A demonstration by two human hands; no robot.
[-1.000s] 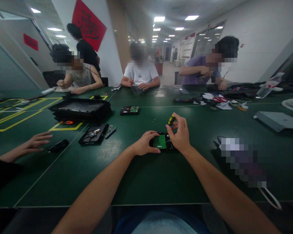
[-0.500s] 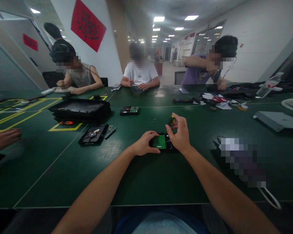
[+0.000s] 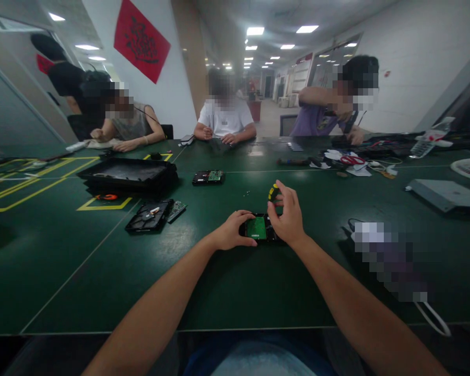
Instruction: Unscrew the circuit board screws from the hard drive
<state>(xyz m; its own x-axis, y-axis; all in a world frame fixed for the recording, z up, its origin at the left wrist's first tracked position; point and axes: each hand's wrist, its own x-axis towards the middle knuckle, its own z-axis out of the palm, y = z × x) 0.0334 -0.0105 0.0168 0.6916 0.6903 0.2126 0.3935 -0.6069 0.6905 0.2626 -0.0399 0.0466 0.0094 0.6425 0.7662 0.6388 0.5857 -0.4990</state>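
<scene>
A black hard drive with a green circuit board on top lies on the green table in front of me. My left hand grips its left edge, fingers curled round it. My right hand is closed on a screwdriver with a yellow and black handle, held upright over the drive's right end. The screwdriver's tip is hidden behind my fingers.
A stack of black trays stands at the left, with an opened drive and a loose board before it. Another drive lies beyond. Scissors and clutter are far right, a grey box beside them. Three people sit across the table.
The hand of the person at my left has drawn back out of view, and the dark object beside it is gone. My own hands stay on the drive; the screwdriver handle shifted slightly.
</scene>
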